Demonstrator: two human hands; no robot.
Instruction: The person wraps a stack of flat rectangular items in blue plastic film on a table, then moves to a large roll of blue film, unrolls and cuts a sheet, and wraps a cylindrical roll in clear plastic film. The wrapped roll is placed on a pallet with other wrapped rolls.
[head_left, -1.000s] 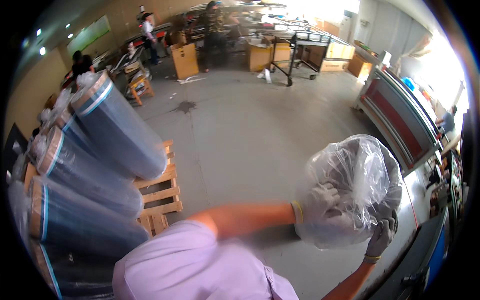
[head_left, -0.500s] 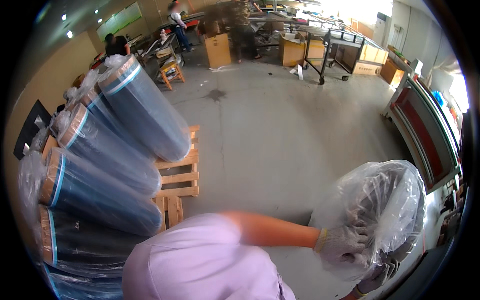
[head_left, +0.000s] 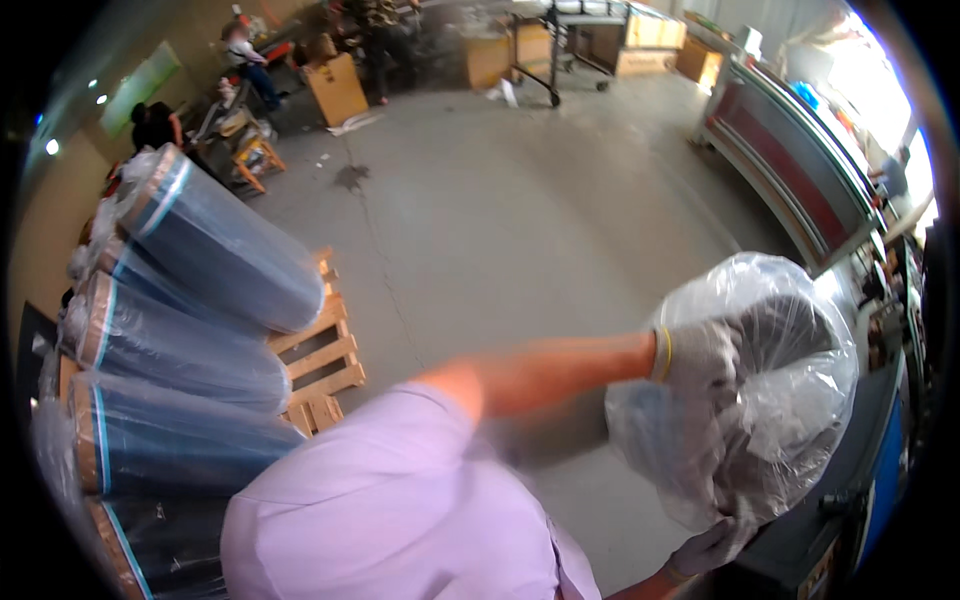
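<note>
While we look down over a lilac sleeve, our left hand, in a grey work glove with a yellow cuff edge, reaches across to the right and lies against the upper side of a crumpled clear plastic bag. Its fingers are clenched into the film, gripping the bag near the top. Our right hand, also gloved, comes up from the near edge and touches the underside of the same bag; whether it is clenched or released we cannot tell, since the plastic covers most of it. We hold the bag in the air at the right of the scene, above the concrete floor and just beside a long machine with a red side panel that runs along the right wall.

On the left, several large rolls wrapped in plastic lie stacked on a wooden pallet, well apart from the bag. Far off, cardboard boxes and a wheeled metal frame stand on the floor, and people sit at the far left.
</note>
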